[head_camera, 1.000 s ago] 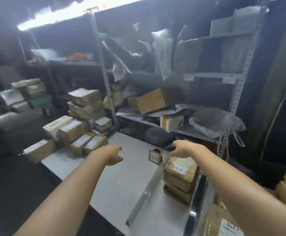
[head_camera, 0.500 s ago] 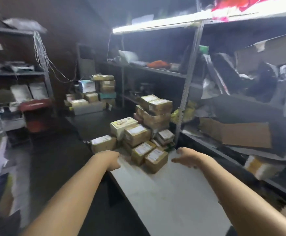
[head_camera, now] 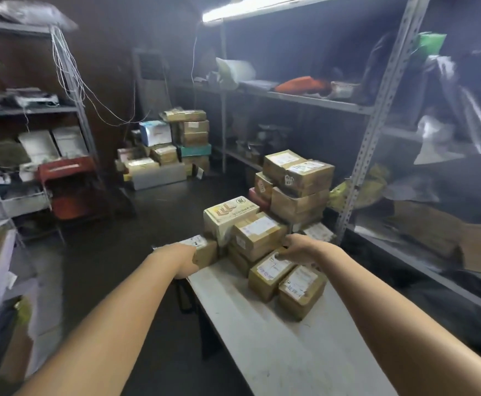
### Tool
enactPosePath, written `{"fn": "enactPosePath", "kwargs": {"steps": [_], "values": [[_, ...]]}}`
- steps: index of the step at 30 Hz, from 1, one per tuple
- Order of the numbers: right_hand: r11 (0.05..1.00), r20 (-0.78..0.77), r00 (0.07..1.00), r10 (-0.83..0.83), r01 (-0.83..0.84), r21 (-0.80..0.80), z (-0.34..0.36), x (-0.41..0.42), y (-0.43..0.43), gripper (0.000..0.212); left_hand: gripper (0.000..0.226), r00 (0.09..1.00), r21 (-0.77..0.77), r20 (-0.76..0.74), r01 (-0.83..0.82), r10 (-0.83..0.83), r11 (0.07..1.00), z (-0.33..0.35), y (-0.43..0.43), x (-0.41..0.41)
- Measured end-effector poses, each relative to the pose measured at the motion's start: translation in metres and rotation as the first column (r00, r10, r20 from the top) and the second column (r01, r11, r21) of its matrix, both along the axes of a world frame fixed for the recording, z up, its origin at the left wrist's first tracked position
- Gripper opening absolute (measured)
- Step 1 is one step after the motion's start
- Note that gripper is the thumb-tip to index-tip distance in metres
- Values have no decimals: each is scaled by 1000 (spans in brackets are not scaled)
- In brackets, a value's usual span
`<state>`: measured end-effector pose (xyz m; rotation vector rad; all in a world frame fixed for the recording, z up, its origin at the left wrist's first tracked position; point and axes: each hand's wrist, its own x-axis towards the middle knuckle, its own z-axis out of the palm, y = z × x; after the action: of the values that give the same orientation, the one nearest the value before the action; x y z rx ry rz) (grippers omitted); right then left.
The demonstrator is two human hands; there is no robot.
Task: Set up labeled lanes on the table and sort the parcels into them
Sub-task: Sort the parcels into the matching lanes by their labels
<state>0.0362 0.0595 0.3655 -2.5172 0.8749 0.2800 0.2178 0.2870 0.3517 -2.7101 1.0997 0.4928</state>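
At table edge (head_camera: 205,301), left hand (head_camera: 185,260) grips crosswise corner parcel (head_camera: 207,248), right hand (head_camera: 298,248) on parcels (head_camera: 272,271), grip unclear

Only 1 view is given: a wide-angle camera worn on the head, aimed forward and down along the white table (head_camera: 262,352). Both forearms are seen entering from the bottom edge, with the left hand (head_camera: 186,260) and right hand (head_camera: 299,250) framed near centre, close to the lens. The parcels (head_camera: 288,281) are caught near, while the shelving (head_camera: 376,110) at right and the far boxes (head_camera: 173,144) are set well back.
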Motion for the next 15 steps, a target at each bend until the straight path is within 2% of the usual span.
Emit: {"fn": "enactPosePath", "kwargs": {"steps": [2,6,9,15], "values": [[1000,1,1000,10,-10,-10,-2,35,-25,47,50,1000,9,2,-17,17,1000,4,-21,26],[999,17,999,-33,33,18,-8,92,-67,61,51,999,-13,26,-25,25,1000,14,-65,83],[998,24,997,-67,67,12,-15,123,-91,61,54,1000,-23,17,-13,14,1000,21,-97,118],[984,-9,984,-178,178,27,-53,160,-131,62,46,993,-50,-37,111,-113,993,-10,-172,169]]}}
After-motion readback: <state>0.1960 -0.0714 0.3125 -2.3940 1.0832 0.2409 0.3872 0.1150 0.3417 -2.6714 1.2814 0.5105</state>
